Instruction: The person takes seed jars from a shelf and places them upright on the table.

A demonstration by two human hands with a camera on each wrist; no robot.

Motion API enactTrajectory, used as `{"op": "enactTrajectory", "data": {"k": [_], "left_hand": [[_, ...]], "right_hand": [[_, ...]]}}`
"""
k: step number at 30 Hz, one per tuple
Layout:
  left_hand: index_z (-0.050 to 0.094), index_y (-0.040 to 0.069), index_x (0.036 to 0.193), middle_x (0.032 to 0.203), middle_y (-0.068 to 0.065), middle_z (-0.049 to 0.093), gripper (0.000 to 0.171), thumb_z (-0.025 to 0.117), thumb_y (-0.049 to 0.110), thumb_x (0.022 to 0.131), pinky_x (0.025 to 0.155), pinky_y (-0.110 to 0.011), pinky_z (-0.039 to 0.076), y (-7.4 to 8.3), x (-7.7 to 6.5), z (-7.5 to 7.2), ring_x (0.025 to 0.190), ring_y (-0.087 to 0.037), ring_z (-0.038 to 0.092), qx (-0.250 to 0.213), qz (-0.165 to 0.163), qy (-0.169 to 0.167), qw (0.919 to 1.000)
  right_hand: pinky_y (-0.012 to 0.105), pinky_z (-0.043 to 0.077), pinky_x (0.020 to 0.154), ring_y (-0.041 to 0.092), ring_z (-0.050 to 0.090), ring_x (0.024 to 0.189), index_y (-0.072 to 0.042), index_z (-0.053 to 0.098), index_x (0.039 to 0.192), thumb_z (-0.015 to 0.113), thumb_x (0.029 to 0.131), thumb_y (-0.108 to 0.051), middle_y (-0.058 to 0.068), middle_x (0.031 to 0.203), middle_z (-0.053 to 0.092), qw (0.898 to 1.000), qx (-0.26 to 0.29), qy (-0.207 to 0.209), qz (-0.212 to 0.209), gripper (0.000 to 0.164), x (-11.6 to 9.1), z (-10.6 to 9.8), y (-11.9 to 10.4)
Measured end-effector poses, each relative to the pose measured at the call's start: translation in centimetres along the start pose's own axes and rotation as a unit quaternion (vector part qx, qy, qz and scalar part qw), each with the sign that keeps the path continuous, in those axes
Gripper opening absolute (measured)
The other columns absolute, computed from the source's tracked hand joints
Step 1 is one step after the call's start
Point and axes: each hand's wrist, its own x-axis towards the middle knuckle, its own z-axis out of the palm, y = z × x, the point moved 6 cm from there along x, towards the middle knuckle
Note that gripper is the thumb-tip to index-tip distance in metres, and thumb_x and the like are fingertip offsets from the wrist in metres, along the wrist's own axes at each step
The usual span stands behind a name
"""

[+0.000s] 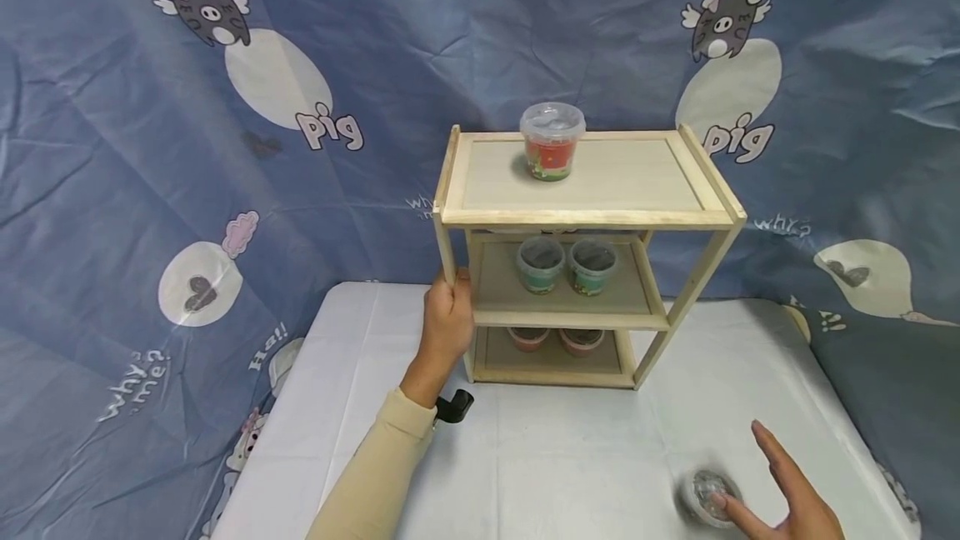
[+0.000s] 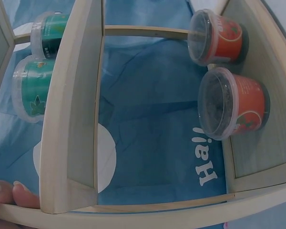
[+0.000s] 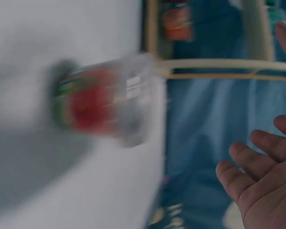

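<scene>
My left hand (image 1: pixel 448 319) grips the left front post of a three-tier wooden shelf (image 1: pixel 585 219); its fingers (image 2: pixel 25 195) show at the post in the left wrist view. At the lower right, my right hand (image 1: pixel 798 515) is spread, thumb and fingers apart. Just left of it stands a clear-lidded tub (image 1: pixel 703 490) on the white table, blurred; the right wrist view shows its red and green label. That view has the open palm (image 3: pixel 271 191) apart from the tub.
A red-labelled tub (image 1: pixel 551 152) stands on the top tier. Two green tubs (image 1: pixel 540 267) sit side by side on the middle tier, and two red tubs (image 2: pixel 248 102) on the bottom one. Blue printed cloth (image 1: pixel 375 23) hangs behind the white table (image 1: pixel 570 457).
</scene>
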Motion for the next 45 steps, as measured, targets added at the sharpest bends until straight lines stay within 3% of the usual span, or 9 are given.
{"op": "enactTrajectory", "data": {"k": [3, 5, 7, 10, 18, 25, 28, 39, 45], "left_hand": [[0.039, 0.012, 0.08, 0.059, -0.002, 0.033, 0.034, 0.035, 0.034, 0.106, 0.044, -0.031, 0.026, 0.1, 0.0, 0.0, 0.048, -0.015, 0.028, 0.0, 0.002, 0.0, 1.0], [0.039, 0.012, 0.079, 0.059, -0.002, 0.033, 0.035, 0.035, 0.036, 0.105, 0.044, -0.031, 0.026, 0.2, 0.0, 0.0, 0.048, -0.015, 0.028, 0.0, 0.002, 0.002, 1.0], [0.039, 0.012, 0.079, 0.059, -0.002, 0.033, 0.037, 0.035, 0.037, 0.105, 0.044, -0.031, 0.026, 0.2, 0.0, 0.0, 0.048, -0.015, 0.028, 0.003, 0.001, 0.004, 1.0], [0.039, 0.012, 0.079, 0.059, -0.002, 0.033, 0.037, 0.035, 0.038, 0.105, 0.044, -0.031, 0.026, 0.2, 0.0, 0.0, 0.049, -0.014, 0.028, 0.004, 0.0, 0.005, 1.0], [0.039, 0.012, 0.081, 0.058, -0.001, 0.032, 0.035, 0.035, 0.036, 0.105, 0.043, -0.03, 0.025, 0.2, 0.0, 0.2, 0.047, -0.015, 0.027, 0.0, 0.001, -0.001, 1.0], [0.038, 0.013, 0.079, 0.057, -0.002, 0.032, 0.037, 0.034, 0.038, 0.105, 0.041, -0.031, 0.025, 0.3, 0.0, 0.3, 0.045, -0.015, 0.026, -0.003, 0.0, -0.005, 1.0], [0.039, 0.013, 0.079, 0.058, -0.002, 0.032, 0.036, 0.034, 0.037, 0.105, 0.042, -0.031, 0.025, 0.4, 0.1, 0.2, 0.046, -0.015, 0.026, 0.001, 0.001, -0.005, 1.0], [0.039, 0.013, 0.08, 0.057, -0.002, 0.032, 0.036, 0.035, 0.037, 0.105, 0.043, -0.031, 0.025, 0.5, 0.3, -0.1, 0.046, -0.014, 0.027, -0.001, 0.003, 0.003, 1.0], [0.043, 0.012, 0.084, 0.06, 0.001, 0.031, 0.032, 0.036, 0.036, 0.105, 0.047, -0.033, 0.029, 0.2, 0.0, 0.0, 0.051, -0.015, 0.031, 0.008, -0.011, 0.005, 0.9999]], "right_hand": [[0.048, 0.032, 0.105, 0.054, 0.033, 0.128, -0.03, 0.012, 0.154, 0.084, 0.075, -0.033, 0.022, 0.154, 0.025, 0.999, 0.0, 0.016, -0.028, 0.107, 0.3, -1.6, -2.5], [0.024, 0.029, 0.108, 0.033, 0.036, 0.136, -0.028, 0.018, 0.154, 0.087, 0.071, -0.026, 0.017, 0.152, 0.031, 0.996, -0.008, 0.053, -0.07, 0.107, 0.6, -3.0, -4.4], [0.023, 0.03, 0.107, 0.011, 0.034, 0.138, -0.028, 0.022, 0.153, 0.088, 0.07, -0.022, 0.011, 0.152, 0.033, 0.993, -0.017, 0.074, -0.09, 0.107, 0.9, -4.3, -6.3], [-0.002, 0.022, 0.092, -0.018, 0.029, 0.126, -0.025, 0.032, 0.151, 0.091, 0.062, -0.011, 0.003, 0.148, 0.041, 0.983, -0.014, 0.116, -0.139, 0.107, 1.2, -6.2, -8.9], [0.004, 0.024, 0.098, -0.008, 0.036, 0.129, -0.018, 0.039, 0.147, 0.092, 0.054, -0.005, 0.003, 0.145, 0.045, 0.965, -0.008, 0.149, -0.216, 0.108, 2.4, -8.9, -13.7], [0.018, 0.024, 0.108, 0.025, 0.038, 0.136, -0.001, 0.041, 0.143, 0.073, 0.074, -0.062, 0.015, 0.146, 0.043, 0.931, 0.006, 0.192, -0.311, 0.098, 3.0, -10.1, -16.0], [0.021, 0.025, 0.11, 0.03, 0.038, 0.136, 0.004, 0.042, 0.141, 0.066, 0.077, -0.066, 0.018, 0.145, 0.043, 0.919, 0.015, 0.21, -0.333, 0.097, 3.0, -10.5, -17.0], [0.019, 0.026, 0.108, 0.023, 0.04, 0.134, 0.007, 0.042, 0.139, 0.062, 0.081, -0.067, 0.021, 0.142, 0.045, 0.899, 0.0, 0.245, -0.364, 0.096, 3.0, -11.4, -21.1], [0.019, 0.024, 0.109, 0.023, 0.039, 0.136, 0.005, 0.04, 0.141, 0.062, 0.081, -0.067, 0.02, 0.144, 0.043, 0.903, 0.007, 0.239, -0.356, 0.096, 3.2, -11.3, -21.6]]}}
